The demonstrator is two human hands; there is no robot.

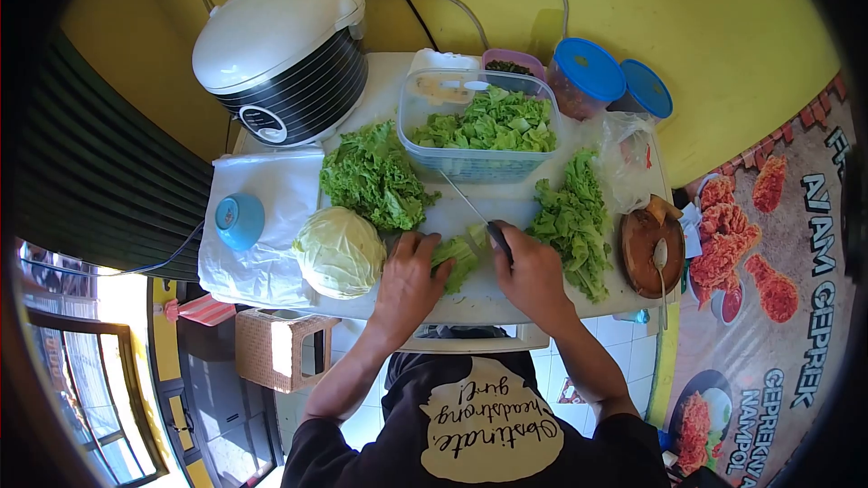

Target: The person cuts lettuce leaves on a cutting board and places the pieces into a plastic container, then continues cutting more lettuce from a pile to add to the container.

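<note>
My right hand (532, 278) is closed around the black handle of a knife (466, 203), whose blade points away from me and to the left. Under my left hand (411, 282), curled fingers hold a green lettuce leaf (459, 262) against the white work surface. A head of cabbage (339, 253) sits just left of that hand, with a curly lettuce bunch (375, 176) behind it. More lettuce leaves (576, 221) lie to the right of my right hand. Beyond the knife stands a clear plastic container (479, 164) with cut lettuce (493, 119) in it.
A rice cooker (280, 59) stands at the back left, near a blue bowl (240, 221) on white plastic sheets (271, 276). Blue-lidded tubs (588, 77) and a plastic bag (626, 163) are at the back right. A brown mortar (640, 258) with a spoon (661, 258) sits near the right edge.
</note>
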